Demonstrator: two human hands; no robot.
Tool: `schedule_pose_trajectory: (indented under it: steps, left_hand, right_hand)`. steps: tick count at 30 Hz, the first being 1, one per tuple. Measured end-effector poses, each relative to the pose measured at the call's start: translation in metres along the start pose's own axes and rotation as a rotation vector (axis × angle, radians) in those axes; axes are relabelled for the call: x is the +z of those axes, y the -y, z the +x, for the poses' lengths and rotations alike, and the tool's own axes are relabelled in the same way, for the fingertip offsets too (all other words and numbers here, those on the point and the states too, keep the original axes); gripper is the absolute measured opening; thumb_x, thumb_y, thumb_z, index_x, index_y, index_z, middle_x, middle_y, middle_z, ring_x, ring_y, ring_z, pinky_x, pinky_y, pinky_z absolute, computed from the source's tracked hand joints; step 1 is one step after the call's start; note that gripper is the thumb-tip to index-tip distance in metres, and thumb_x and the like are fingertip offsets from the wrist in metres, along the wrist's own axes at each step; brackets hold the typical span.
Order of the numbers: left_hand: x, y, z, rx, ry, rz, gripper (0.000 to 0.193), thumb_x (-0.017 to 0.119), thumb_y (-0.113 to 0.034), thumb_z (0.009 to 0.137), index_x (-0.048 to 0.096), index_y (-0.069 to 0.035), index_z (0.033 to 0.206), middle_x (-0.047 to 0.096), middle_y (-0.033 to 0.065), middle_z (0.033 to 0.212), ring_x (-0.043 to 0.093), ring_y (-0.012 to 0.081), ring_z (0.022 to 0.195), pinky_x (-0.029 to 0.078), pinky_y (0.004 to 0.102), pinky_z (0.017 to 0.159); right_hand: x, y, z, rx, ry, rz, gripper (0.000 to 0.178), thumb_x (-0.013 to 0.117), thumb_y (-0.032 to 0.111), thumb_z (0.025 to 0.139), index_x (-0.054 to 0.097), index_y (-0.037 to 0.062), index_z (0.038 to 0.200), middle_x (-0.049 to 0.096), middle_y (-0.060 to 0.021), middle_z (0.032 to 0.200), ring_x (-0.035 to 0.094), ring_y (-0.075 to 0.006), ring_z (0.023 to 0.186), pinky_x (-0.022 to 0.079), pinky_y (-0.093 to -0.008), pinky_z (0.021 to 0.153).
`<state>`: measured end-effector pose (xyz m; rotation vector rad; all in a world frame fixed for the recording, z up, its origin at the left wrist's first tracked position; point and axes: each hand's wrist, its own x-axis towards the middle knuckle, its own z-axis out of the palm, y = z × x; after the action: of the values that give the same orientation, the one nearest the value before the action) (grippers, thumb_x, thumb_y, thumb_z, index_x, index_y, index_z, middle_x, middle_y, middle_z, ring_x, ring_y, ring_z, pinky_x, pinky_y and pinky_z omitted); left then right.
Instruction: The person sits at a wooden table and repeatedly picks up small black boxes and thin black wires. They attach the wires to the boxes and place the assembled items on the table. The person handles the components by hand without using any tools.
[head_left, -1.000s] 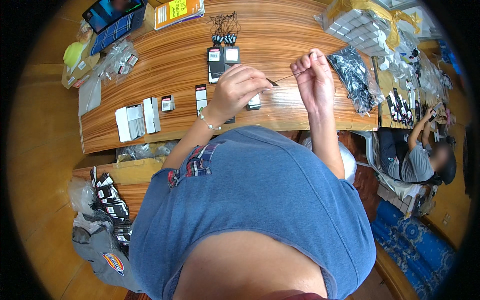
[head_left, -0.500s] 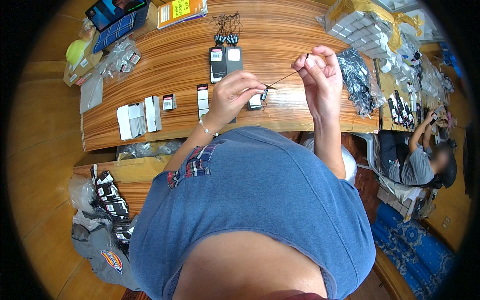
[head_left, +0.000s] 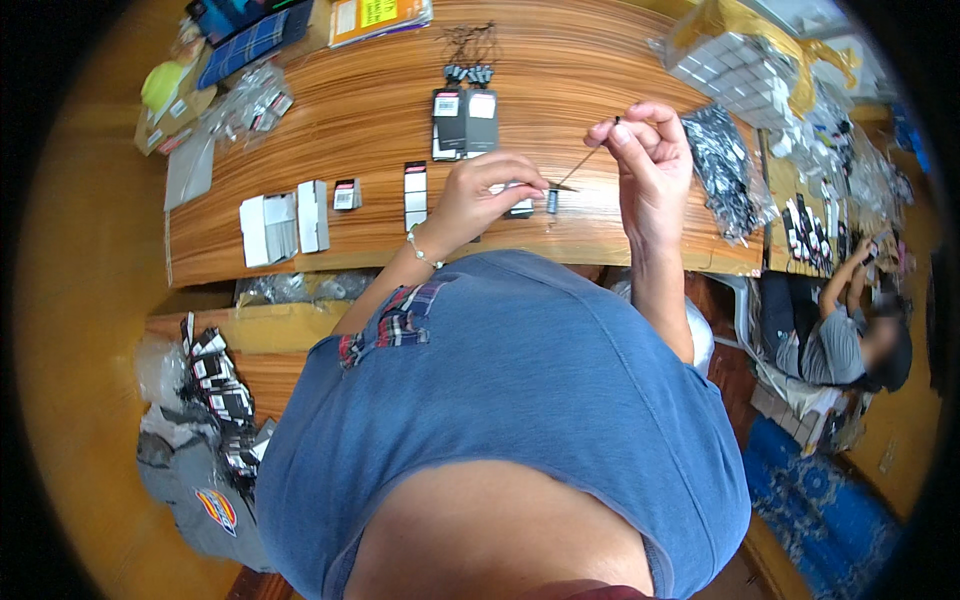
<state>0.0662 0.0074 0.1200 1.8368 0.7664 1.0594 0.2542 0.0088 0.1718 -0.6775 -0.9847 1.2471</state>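
A thin dark cord (head_left: 588,162) is stretched between my two hands above the wooden table. My right hand (head_left: 652,165) pinches its upper end, where a small black tip shows. My left hand (head_left: 485,192) is closed at the cord's lower end, its thumb and finger pressed together. Just beyond those fingertips hangs a small dark piece (head_left: 553,202); whether it is joined to the cord I cannot tell. Part of a tag shows beneath my left fingers. Farther back lie two stacks of black hang tags (head_left: 482,125) with dark looped cords (head_left: 468,45) spread above them.
Left of my left hand are a strip of white-labelled tags (head_left: 415,195), a small tag stack (head_left: 346,194) and white card bundles (head_left: 268,230). A clear bag of black items (head_left: 722,170) lies right, below a carton of white boxes (head_left: 735,70). Another person (head_left: 840,345) sits far right.
The whole view has shifted slightly. My left fingers have moved a little nearer the right hand's side, and the cord between my hands slopes more steeply. Both hands keep their pinch.
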Motion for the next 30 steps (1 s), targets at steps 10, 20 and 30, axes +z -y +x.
schedule_pose_trajectory:
  steps: [10, 20, 30]
  left_hand:
    - [-0.098, 0.128, -0.076, -0.556, 0.101, 0.623, 0.056, 0.076, -0.024, 0.066, 0.054, -0.010, 0.116, 0.056, 0.0109, 0.107, 0.053, 0.0259, 0.101, 0.042, 0.0363, 0.088]
    - [-0.094, 0.136, -0.074, -0.564, 0.132, 0.855, 0.065, 0.082, -0.019, 0.053, 0.052, -0.011, 0.110, 0.048, 0.0092, 0.110, 0.045, 0.0309, 0.107, 0.041, 0.0408, 0.091]
    - [-0.090, 0.122, -0.077, -0.541, -0.145, 0.458, 0.038, 0.072, -0.008, 0.070, 0.050, -0.004, 0.102, 0.058, 0.0087, 0.093, 0.057, 0.0211, 0.084, 0.046, 0.0297, 0.074]
  right_hand:
    - [0.002, 0.009, -0.009, 0.074, 0.059, 0.115, 0.015, 0.053, 0.000, 0.084, 0.049, 0.0011, 0.098, 0.058, -0.0105, 0.075, 0.055, -0.0167, 0.070, 0.046, -0.0289, 0.067]
    - [0.010, -0.008, -0.006, 0.231, 0.146, 0.012, 0.012, 0.054, 0.000, 0.084, 0.051, 0.0003, 0.096, 0.059, -0.0083, 0.074, 0.055, -0.0127, 0.067, 0.045, -0.0233, 0.063]
    - [0.013, -0.014, -0.001, 0.265, 0.164, 0.022, 0.013, 0.054, 0.000, 0.085, 0.050, -0.0002, 0.097, 0.061, -0.0088, 0.078, 0.058, -0.0135, 0.071, 0.048, -0.0248, 0.068]
